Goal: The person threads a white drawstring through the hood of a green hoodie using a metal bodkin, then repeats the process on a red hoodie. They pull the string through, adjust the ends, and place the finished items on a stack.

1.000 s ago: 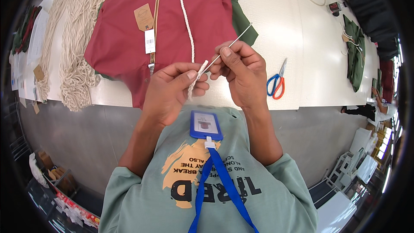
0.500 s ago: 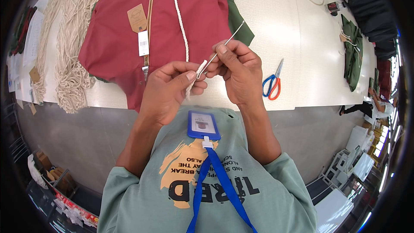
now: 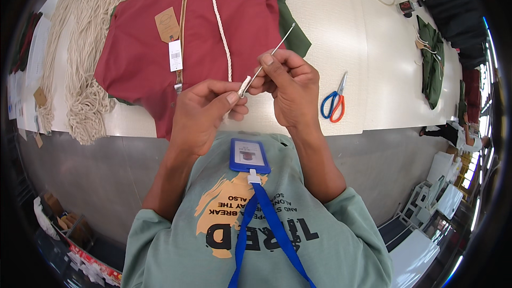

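head view: hands (image 3: 201, 113) tight on cord (image 3: 245, 84) and rod (image 3: 284, 37), white table (image 3: 336, 32) above grey floor (image 3: 368, 168)

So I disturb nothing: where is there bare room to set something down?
On the table, between the scissors and the green bundle; also beyond the scissors, right of the green cloth. Crowded: the left, under cords and a red garment, and the front middle, around left hand and right hand.

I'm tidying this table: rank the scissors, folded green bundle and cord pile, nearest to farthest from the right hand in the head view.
1. Scissors, just right of the right hand.
2. Folded green bundle, farther right.
3. Cord pile, far left side.
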Tool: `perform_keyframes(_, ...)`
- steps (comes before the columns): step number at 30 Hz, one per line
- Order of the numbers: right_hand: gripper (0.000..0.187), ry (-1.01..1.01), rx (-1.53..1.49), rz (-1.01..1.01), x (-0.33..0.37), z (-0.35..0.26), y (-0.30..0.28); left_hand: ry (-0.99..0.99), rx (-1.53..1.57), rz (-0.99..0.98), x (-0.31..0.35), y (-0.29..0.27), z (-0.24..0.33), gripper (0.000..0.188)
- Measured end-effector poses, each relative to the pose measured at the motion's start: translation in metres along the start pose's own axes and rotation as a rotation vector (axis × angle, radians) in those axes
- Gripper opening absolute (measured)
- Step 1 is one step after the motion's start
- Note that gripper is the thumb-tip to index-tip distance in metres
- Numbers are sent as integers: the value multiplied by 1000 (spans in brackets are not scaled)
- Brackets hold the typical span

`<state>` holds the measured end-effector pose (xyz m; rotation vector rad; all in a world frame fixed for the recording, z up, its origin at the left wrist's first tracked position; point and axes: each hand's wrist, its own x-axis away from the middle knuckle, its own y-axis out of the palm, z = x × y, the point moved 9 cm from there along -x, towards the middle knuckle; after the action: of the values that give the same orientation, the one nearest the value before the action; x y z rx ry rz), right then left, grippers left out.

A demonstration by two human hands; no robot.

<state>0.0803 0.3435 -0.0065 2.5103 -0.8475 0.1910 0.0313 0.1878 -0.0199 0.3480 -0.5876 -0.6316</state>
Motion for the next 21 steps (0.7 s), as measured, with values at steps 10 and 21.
perform_keyframes(10,12,-126,20,34,6,-13,4,-86,24,34,13,-5,-10,18)
perform_keyframes(21,12,-99,214,-25,10,-12,12,-21,-112,-6,19,-7,-10,17)
